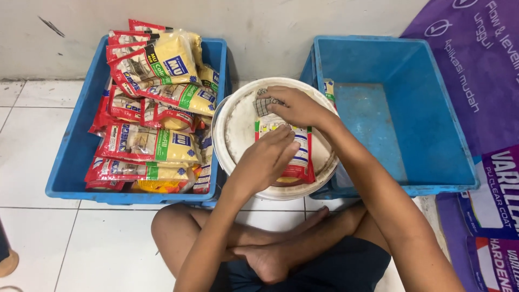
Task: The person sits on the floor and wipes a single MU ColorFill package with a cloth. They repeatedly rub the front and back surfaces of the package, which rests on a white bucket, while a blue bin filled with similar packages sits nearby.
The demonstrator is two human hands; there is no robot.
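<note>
A red, white and yellow packet (296, 154) lies flat on top of a round white bucket (232, 130) in front of me. My left hand (266, 158) presses on the packet's lower left part, fingers curled on it. My right hand (294, 105) grips the packet's upper end near the bucket's far rim. On the left, a blue crate (73, 157) is piled with several similar packets (154, 103). To the right stands a second blue crate (432, 113), its bare floor showing, with one packet (328, 86) at its near-left inner wall.
I sit cross-legged on white floor tiles (38, 135), my legs (259, 243) under the bucket. A white wall runs behind the crates. A purple printed banner (481, 65) lies on the floor at the right.
</note>
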